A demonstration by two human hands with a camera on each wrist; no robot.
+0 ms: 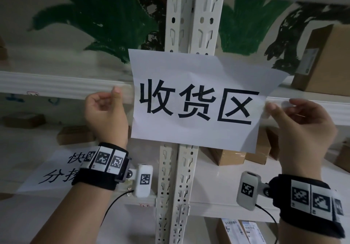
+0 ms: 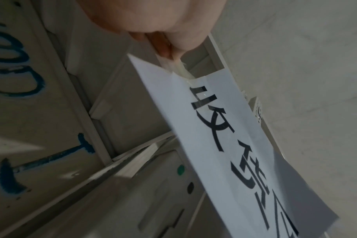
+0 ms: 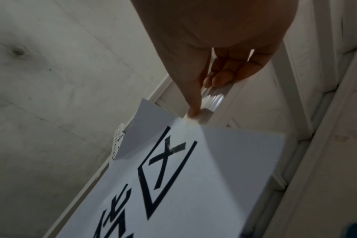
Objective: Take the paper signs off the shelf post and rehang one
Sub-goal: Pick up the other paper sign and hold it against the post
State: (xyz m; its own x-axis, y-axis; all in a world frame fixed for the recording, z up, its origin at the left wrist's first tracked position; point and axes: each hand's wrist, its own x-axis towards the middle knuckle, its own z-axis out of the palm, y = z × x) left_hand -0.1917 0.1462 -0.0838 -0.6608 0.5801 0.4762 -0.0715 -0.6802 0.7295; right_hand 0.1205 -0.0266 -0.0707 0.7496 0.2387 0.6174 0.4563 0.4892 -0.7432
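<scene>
A white paper sign [image 1: 195, 100] with three large black characters hangs across the white slotted shelf post [image 1: 195, 16] at shelf-beam height. Its upper right corner is bent forward. My left hand [image 1: 115, 96] pinches a clear tape strip [image 2: 179, 67] stuck to the sign's [image 2: 224, 136] left edge. My right hand [image 1: 274, 107] pinches another clear tape strip [image 3: 212, 98] at the sign's [image 3: 194, 177] right edge, thumb in front. A second paper sign [image 1: 56, 170] lies flat on the lower shelf at the left, partly hidden behind my left wrist.
A horizontal shelf beam [image 1: 56, 84] runs behind the sign. Cardboard boxes stand on the upper shelf at the right [image 1: 322, 60] and on the lower shelf behind the post [image 1: 229, 156]. A wall painted in green and black lies beyond.
</scene>
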